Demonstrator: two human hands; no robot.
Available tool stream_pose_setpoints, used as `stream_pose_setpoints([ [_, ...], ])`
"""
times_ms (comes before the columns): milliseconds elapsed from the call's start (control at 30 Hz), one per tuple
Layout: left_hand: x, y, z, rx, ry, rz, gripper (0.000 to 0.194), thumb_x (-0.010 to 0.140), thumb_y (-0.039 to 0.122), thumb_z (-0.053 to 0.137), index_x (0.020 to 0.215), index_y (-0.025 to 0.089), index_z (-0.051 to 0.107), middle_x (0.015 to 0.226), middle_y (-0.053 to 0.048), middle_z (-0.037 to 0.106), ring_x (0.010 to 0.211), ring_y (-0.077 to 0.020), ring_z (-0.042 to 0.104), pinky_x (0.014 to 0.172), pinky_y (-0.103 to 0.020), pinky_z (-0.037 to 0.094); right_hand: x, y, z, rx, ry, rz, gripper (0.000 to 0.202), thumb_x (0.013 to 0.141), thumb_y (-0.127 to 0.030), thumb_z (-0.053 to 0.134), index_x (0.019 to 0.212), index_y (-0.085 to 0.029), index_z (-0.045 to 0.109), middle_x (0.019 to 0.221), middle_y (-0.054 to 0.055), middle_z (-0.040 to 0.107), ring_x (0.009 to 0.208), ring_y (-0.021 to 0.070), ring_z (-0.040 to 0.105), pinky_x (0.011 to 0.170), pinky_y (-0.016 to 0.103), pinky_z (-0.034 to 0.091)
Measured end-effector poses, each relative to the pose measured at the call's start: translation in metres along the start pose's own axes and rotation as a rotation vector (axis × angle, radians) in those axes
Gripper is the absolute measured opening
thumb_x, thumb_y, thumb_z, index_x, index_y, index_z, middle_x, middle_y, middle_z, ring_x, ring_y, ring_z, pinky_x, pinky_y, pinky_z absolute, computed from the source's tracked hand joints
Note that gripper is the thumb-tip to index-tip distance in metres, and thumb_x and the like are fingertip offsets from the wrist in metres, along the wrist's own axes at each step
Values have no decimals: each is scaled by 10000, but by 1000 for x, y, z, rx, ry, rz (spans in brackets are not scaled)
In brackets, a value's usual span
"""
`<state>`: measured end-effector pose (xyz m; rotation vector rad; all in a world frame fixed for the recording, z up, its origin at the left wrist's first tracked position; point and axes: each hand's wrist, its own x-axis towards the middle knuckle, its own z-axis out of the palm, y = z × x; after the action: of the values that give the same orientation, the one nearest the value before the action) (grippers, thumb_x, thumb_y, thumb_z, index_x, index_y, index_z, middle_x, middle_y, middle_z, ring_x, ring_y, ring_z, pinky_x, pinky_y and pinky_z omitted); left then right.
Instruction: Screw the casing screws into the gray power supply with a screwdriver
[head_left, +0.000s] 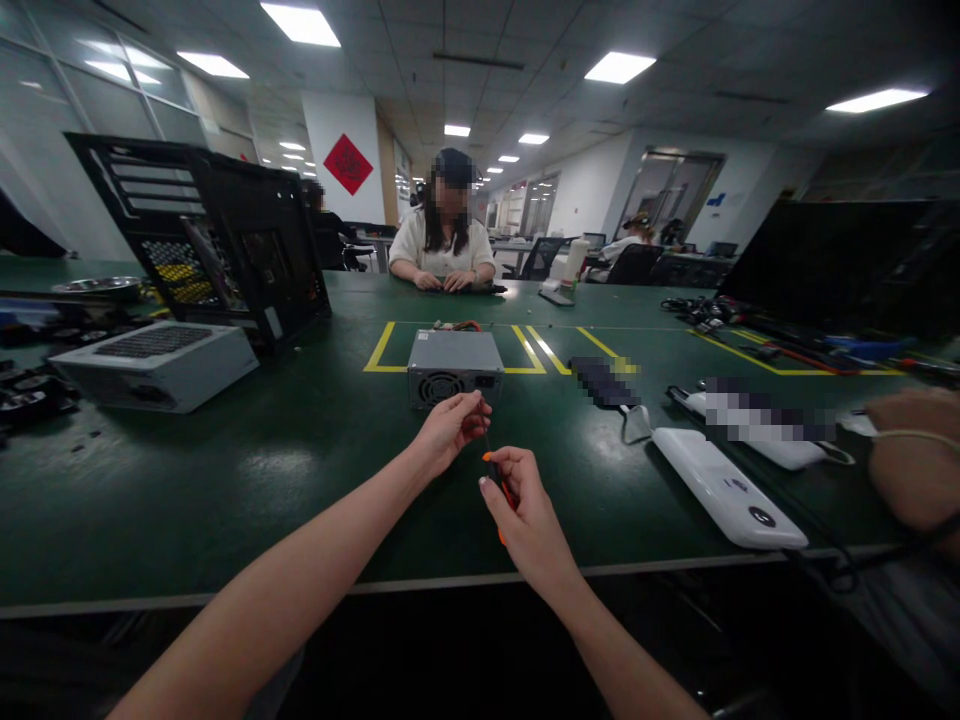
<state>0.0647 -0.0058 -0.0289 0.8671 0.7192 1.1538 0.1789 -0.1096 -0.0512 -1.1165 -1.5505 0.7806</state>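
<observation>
- Clearly, the right hand (521,505) was wrapped around a screwdriver (492,467) with an orange-and-black handle, the thumb laid along the near side and the forefinger bent over the top, fingers clamped on the grip.
- Its forearm slanted in from the lower right, the wrist nearly straight, the back of the hand turned outward.
- The screwdriver's thin shaft pointed up and away from the person, toward the left hand (452,432).
- The left forearm stretched diagonally from the lower left corner, longer in view than the right one.
- At its end the fingers curled inward, with their tips close together around the shaft's far end; I could not tell whether they were clamped on it or on something small.
- Just beyond the left hand, a grey power supply unit (456,352) lay on the green table (300,530), its fan grille and socket facing the person, partly within a yellow tape outline (379,347).
- Whether the left fingertips touched that unit could not be made out.
- Farther left, another power supply unit (217,365) lay beside a black computer case (281,240).
</observation>
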Motion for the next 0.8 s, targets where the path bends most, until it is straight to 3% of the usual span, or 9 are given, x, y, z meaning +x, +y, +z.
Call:
stream_pose_setpoints([
  [233, 0, 3, 1, -62, -3, -90, 250, 881, 339, 490, 849, 111, 588, 757, -43, 625, 561, -73, 581, 497, -168, 470, 2, -4, -4, 49, -8, 28, 217, 840, -292, 479, 1035, -218, 420, 933, 22, 561, 862, 141, 569, 778, 299, 449],
  [400, 0, 1, -2, -44, 36, -142, 281, 914, 324, 412, 862, 103, 578, 776, -59, 638, 555, -78, 591, 495, -172, 475, 20, 3, -17, 42, -14, 56, 236, 826, -330, 491, 1022, -223, 416, 861, -4, 547, 775, 134, 550, 712, 287, 436],
  [567, 2, -2, -5, -14, 54, -149, 245, 912, 309, 416, 901, 115, 565, 784, -59, 644, 554, -86, 596, 491, -184, 473, 41, 17, -31, 51, -13, 111, 261, 797, -356, 515, 1003, -225, 421, 760, -39, 511, 676, 123, 514, 642, 272, 409],
  [800, 2, -2, -5, 14, 55, -150, 243, 910, 309, 418, 915, 112, 561, 796, -60, 644, 562, -85, 595, 494, -181, 471, 44, 20, -34, 50, 6, 155, 247, 790, -354, 523, 989, -237, 438, 760, -37, 528, 677, 129, 513, 650, 282, 401],
])
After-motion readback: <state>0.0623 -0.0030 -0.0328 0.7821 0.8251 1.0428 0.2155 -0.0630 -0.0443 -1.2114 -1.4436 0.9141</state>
